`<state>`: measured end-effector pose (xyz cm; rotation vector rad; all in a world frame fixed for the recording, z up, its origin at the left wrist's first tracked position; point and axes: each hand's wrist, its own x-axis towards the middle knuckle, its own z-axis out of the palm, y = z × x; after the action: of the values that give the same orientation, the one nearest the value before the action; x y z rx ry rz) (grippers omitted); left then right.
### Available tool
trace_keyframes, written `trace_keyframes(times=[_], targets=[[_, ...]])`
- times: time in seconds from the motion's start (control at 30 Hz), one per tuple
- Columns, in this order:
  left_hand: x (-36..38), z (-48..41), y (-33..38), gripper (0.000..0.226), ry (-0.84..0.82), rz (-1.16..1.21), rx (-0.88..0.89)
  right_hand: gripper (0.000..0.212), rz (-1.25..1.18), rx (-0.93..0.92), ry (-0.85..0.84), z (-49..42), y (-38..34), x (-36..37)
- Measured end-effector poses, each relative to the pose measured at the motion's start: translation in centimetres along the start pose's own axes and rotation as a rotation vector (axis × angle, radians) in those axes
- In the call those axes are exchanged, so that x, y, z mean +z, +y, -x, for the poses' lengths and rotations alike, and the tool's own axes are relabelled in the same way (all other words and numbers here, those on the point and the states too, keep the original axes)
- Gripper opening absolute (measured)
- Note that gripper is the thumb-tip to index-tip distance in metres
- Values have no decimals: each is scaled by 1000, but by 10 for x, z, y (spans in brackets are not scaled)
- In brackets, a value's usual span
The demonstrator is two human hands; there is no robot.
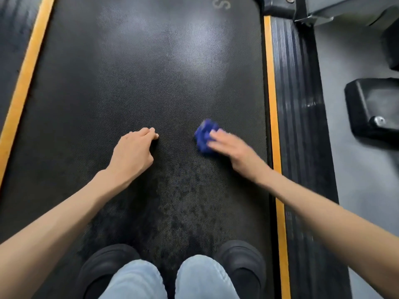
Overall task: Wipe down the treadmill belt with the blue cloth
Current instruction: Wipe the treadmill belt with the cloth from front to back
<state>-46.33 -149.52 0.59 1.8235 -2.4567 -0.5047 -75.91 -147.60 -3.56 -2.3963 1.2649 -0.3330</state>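
Knees in pale jeans [133, 279]; black shoes [241, 255] planted on the treadmill belt [151, 83], left of the yellow stripe [272, 104].

Left hand [131, 152]: well left of the stripe, fingers curled under, tips on the belt, holding nothing; apparently a brace.

Right hand [231, 147]: near the stripe, motion-blurred, fingers bent over the blue cloth [204, 134] and holding it bunched against the belt; tightness of hold not legible.

Blue cloth: crumpled, on the belt, a little left of the stripe.

Step, as judged: wiping under way on the stripe side. Next move calls for pressed sweeps away from the stripe and onto the pale far stretch.
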Motion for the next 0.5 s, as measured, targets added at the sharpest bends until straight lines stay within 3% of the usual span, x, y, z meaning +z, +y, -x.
trace_keyframes(times=[0.07,0.13,0.2,0.3,0.4,0.43,0.5], targets=[[1,1,-1,56,-25,20,1,58,-20,315,195,-26,13,-7],[2,1,-3,58,-21,35,8,64,-35,461,296,-41,1,2],[4,3,-8,57,23,78,-10,62,-71,377,290,-33,-29,24],[6,11,-16,55,120,135,-34,62,-103,31,27,8,-89,58],[7,28,-25,51,202,154,-41,55,-74,-285,-154,16,-84,49],[7,34,-28,48,211,148,-54,54,-51,-313,-153,7,-71,41],[6,44,-34,42,206,122,-80,53,-65,-115,-29,-18,-44,30]])
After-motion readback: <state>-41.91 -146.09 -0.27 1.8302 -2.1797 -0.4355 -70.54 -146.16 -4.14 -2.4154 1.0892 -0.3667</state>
